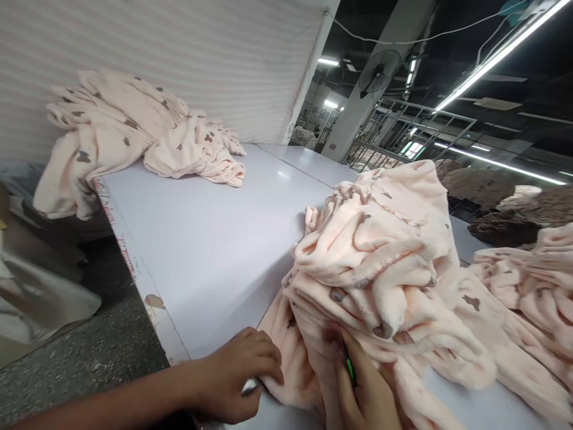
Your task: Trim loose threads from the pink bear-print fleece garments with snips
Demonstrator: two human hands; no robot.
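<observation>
A heap of pale pink plush fabric point(358, 257) with brown-grey patches lies bunched on the table in front of me. My left hand point(237, 373) is at the heap's near left edge, fingers curled, with a fold of the fabric between thumb and fingers. A small whitish spot shows inside the curl of that hand; what it is I cannot make out. Over the front of the heap, my right hand point(364, 382) is closed around a small dark tool with a green part point(349, 365), perhaps thread snips. Its tip is hidden against the fabric.
Another pink patterned pile point(129, 125) hangs over the table's far left corner. More pink fabric point(532, 275) lies at right. The white table point(201, 239) has a chipped left edge. A striped cloth sheet point(179, 54) hangs behind. Whitish bags stand on the floor at left.
</observation>
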